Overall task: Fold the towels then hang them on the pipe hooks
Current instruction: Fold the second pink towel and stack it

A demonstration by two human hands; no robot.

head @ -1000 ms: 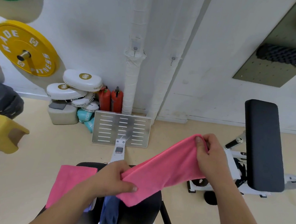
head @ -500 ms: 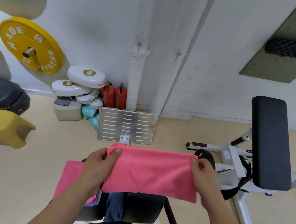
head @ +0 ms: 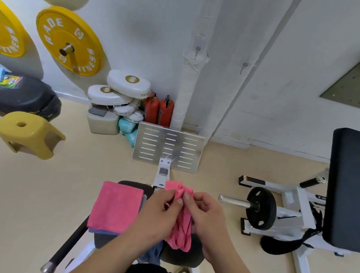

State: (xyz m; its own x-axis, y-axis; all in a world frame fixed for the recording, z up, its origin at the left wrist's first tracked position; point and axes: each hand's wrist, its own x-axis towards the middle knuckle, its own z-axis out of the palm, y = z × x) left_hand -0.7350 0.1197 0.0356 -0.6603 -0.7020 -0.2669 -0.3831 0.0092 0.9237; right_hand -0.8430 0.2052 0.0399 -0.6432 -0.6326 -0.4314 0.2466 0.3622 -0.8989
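Note:
A pink towel hangs doubled over in front of me, its top corners pinched together between my left hand and my right hand, which touch at the fingertips. A second pink towel lies folded flat on the black seat to the left, on top of a bluish one. A dark blue cloth droops off the seat below my hands. On the wall ahead, a white wrapped pipe carries a small hook, and a second hook sits on the pipe beside it.
A slotted metal footplate stands between me and the pipes. Red extinguishers, white pads and a yellow stool sit at the left. A black padded bench with a weight plate is at the right.
My hands came together, bringing the two ends of the spread pink towel into one fold that now hangs down. The view tilted and shifted a little.

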